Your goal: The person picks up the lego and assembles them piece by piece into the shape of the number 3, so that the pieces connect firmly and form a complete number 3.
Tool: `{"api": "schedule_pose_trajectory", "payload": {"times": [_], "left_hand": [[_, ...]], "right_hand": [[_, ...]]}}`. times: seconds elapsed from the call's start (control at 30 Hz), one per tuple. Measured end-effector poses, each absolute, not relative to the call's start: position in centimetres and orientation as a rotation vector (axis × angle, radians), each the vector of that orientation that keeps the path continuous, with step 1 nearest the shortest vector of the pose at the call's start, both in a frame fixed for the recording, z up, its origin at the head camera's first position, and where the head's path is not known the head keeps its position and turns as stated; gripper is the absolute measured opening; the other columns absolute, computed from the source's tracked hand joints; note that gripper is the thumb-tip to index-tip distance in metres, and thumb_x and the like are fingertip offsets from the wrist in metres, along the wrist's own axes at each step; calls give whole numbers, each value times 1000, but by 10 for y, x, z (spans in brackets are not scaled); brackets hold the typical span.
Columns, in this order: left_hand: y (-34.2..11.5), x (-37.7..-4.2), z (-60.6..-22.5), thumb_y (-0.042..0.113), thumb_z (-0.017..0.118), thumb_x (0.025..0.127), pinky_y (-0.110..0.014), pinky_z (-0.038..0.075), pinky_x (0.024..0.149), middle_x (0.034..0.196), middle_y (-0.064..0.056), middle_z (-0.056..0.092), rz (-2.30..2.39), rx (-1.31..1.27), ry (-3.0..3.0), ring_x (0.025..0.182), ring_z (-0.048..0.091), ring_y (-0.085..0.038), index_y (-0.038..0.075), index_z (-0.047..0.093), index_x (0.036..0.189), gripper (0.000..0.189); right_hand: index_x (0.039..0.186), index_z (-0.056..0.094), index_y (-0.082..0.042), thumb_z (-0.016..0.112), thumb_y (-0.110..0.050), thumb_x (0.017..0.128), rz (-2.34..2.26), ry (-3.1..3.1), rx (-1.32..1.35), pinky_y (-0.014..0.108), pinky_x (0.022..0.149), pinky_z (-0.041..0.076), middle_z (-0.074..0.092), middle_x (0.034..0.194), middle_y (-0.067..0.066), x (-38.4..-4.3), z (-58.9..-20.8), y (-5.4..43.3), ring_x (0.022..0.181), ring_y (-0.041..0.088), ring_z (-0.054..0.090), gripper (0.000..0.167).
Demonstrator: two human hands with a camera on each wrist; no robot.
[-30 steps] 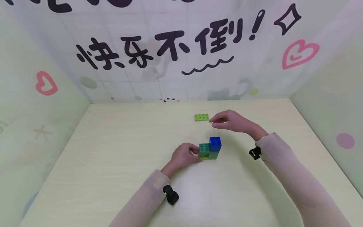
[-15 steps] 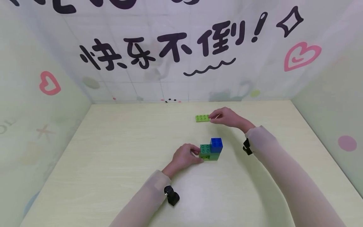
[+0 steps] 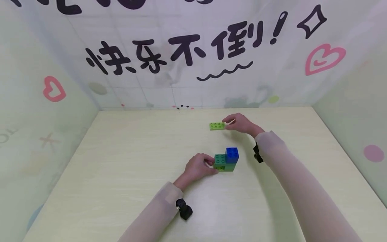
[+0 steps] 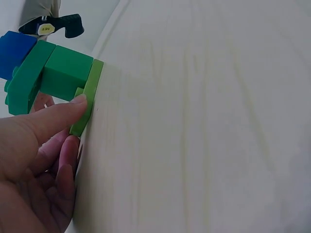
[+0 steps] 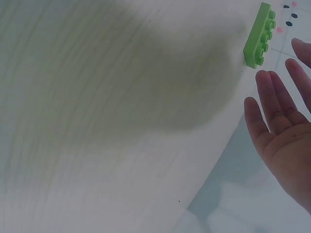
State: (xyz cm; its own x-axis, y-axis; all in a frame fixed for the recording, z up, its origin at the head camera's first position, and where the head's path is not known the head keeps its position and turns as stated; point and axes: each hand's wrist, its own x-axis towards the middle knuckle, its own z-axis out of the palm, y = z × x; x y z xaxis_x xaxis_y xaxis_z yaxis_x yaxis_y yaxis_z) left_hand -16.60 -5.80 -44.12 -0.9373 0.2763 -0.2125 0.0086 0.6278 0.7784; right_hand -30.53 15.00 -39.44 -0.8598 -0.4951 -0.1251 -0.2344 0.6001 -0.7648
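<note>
My left hand (image 3: 198,167) pinches the left end of a small stack of building blocks on the table. In the left wrist view, its thumb lies on the stack's light green flat base brick (image 4: 92,92). Above that base sit a green block (image 4: 68,70), a longer green brick (image 4: 30,77) and a blue block (image 4: 17,51) on top. Farther back, a light green flat brick (image 3: 216,126) with several studs lies flat. Right beside its right end is my right hand (image 3: 242,123), thumb and fingers apart. The right wrist view shows a gap between those fingertips and the brick (image 5: 258,36).
The pale wooden table (image 3: 136,151) meets a printed back wall (image 3: 145,90) a short way behind the flat brick. Side walls (image 3: 350,111) stand left and right. Each sleeve carries a black wrist camera (image 3: 184,209).
My right hand has moved left and slightly back, from above and right of the flat brick to its right end. The left hand stays on the stack. The head view has shifted slightly.
</note>
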Motion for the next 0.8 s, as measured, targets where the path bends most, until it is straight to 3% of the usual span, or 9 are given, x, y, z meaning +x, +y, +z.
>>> {"api": "schedule_pose_trajectory", "payload": {"times": [0.8], "left_hand": [[-58, -165, -442, 21, 80, 69, -26, 44, 65, 81, 7, 60, 1232, 255, 2536, 70, 55, -9, 10, 70, 99, 34]], "right_hand": [[122, 56, 3, 67, -8, 82, -1054, 2596, -487, 44, 90, 39, 51, 123, 22, -323, -421, 142, 108, 35, 47, 43]]}}
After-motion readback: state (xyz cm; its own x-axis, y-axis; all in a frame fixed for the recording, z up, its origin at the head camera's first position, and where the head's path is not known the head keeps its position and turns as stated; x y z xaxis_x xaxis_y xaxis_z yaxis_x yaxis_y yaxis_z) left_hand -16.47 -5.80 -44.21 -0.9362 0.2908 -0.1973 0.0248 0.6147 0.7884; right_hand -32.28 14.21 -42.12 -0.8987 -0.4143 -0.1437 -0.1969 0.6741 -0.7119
